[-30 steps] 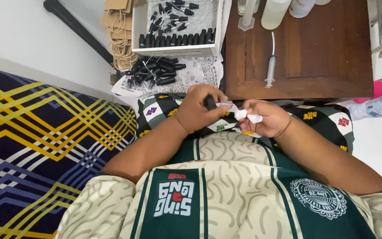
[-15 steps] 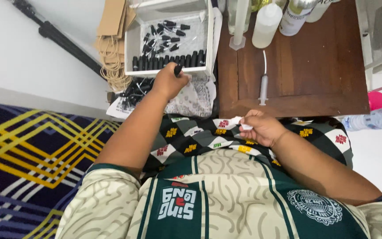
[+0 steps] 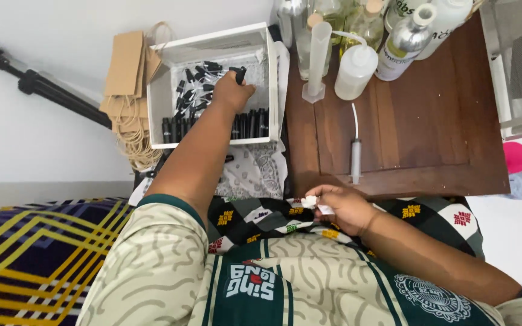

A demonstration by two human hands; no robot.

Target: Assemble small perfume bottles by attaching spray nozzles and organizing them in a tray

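Over the white box on the floor, seen from the head camera, the left hand reaches with the arm stretched out. Its fingers are curled closed around a small black vial, whose top pokes up past the knuckles. Beneath it stands a row of black vials along the near wall of the box, upright and touching one another, with loose black caps and clear tubes scattered behind them.

Down at the lap, the right hand rests against the patterned cloth, just below the near edge of the wooden table. Its fingers are loosely closed on a small white scrap, perhaps tissue or a label; how tight the pinch is I cannot tell.

On the table a syringe lies with its thin tube running away from the person, well apart from both hands. A tall clear measuring cylinder, a squeeze bottle and a silver bottle stand at the far edge. Brown paper bags lean beside the box.

To set the held vial well, I judge it should come down upright into the gap in the row, lowered straight so neighbours are not tipped, and the fingers should let go only once its base sits flat on the box floor.
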